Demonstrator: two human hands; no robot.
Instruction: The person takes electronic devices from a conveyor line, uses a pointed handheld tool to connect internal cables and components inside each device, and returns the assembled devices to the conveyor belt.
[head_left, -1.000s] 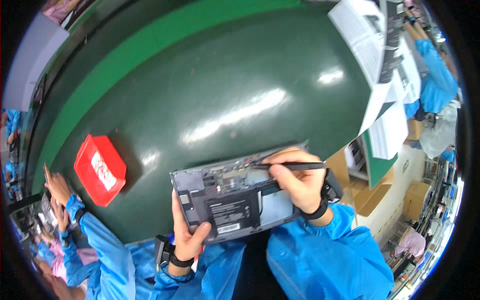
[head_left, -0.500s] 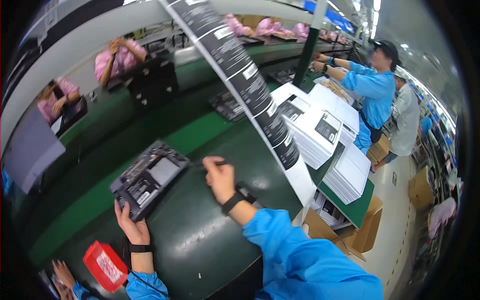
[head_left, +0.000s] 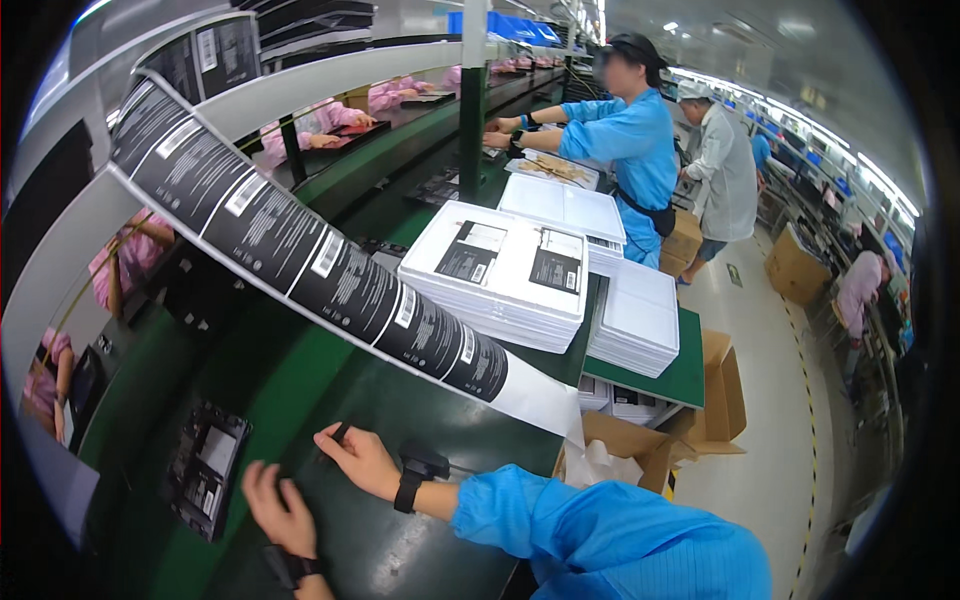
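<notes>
My left hand (head_left: 280, 510) is open, its fingers spread and bent a little, just right of an uncased electronic device (head_left: 207, 470). That device lies on the green line, apart from my fingers, dark with a silvery rectangle and a black label inside. My right hand (head_left: 362, 465) is closed on a short dark stick-like tool (head_left: 337, 438), whose kind is too small to make out. Behind my right wrist sits a small dark block (head_left: 425, 459). Above my hands a long strip of black printed labels (head_left: 330, 255) hangs slantwise, its white end near the table edge.
Stacked white trays (head_left: 500, 240) holding black labels stand to the right, with more white trays (head_left: 640, 315) beside them. An opened carton (head_left: 725, 390) is below. A co-worker in blue (head_left: 630, 150) works farther along; people in pink sit across the line.
My left hand has let go of the electronic device, which now lies on the line. My right hand keeps the dark tool. The view has swung to the right.
</notes>
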